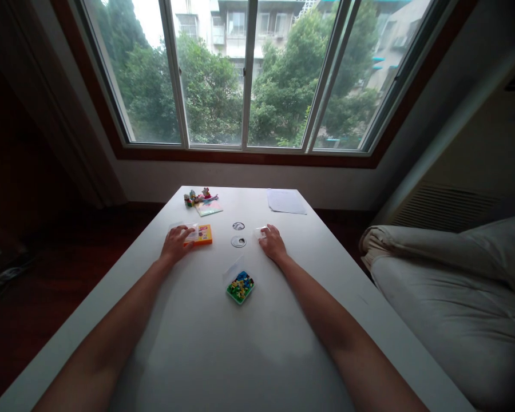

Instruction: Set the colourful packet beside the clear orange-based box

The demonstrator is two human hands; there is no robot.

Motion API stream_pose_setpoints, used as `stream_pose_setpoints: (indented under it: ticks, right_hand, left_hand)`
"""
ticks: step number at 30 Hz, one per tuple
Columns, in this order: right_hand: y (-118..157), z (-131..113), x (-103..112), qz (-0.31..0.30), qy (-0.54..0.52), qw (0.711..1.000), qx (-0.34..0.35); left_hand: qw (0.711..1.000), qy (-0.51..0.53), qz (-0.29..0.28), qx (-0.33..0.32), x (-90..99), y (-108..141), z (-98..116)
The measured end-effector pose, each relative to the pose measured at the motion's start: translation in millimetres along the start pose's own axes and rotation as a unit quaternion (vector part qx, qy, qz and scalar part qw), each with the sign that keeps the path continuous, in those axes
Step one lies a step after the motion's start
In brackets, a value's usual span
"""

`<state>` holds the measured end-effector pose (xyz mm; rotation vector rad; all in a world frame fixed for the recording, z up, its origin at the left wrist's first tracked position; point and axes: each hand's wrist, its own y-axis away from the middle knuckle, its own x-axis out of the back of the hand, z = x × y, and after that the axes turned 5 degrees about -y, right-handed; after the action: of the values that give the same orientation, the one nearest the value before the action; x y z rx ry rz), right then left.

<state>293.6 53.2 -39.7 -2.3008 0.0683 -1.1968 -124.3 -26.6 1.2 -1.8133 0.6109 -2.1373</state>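
My left hand lies at the left side of the table, fingers curled over a clear plastic case. The case overlaps an orange box with printing on it. On the other side, my right hand has its fingers bent onto a small clear plastic piece; its exact shape is hard to make out. Between my forearms sits a small open box of colourful little bricks, green, blue and yellow, with a clear lid tilted up behind it.
Two round flat pieces lie between the hands. Several small toy figures and a pastel card are at the far left of the white table. Paper sheets lie far right. A covered sofa or bed flanks the table.
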Motion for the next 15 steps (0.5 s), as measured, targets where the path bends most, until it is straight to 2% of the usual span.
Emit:
stream_pose_setpoints:
  ticks: [3, 6, 11, 15]
  right_hand:
    - [2, -4, 2, -0.004, -0.006, 1.000, 0.006]
    - [2, -9, 4, -0.004, -0.020, 1.000, -0.002]
    - [4, -11, 5, -0.007, -0.018, 1.000, -0.001]
    - [5, -7, 5, -0.006, -0.019, 1.000, -0.002]
  left_hand:
    - [1.000, 0.001, -0.009, -0.024, 0.7, -1, -5]
    - [1.000, -0.007, -0.003, -0.024, -0.4, 1, 4]
    - [1.000, -0.011, 0.008, -0.008, -3.7, 3, 35]
    - [1.000, 0.014, 0.021, 0.003, -10.3, -5, 62]
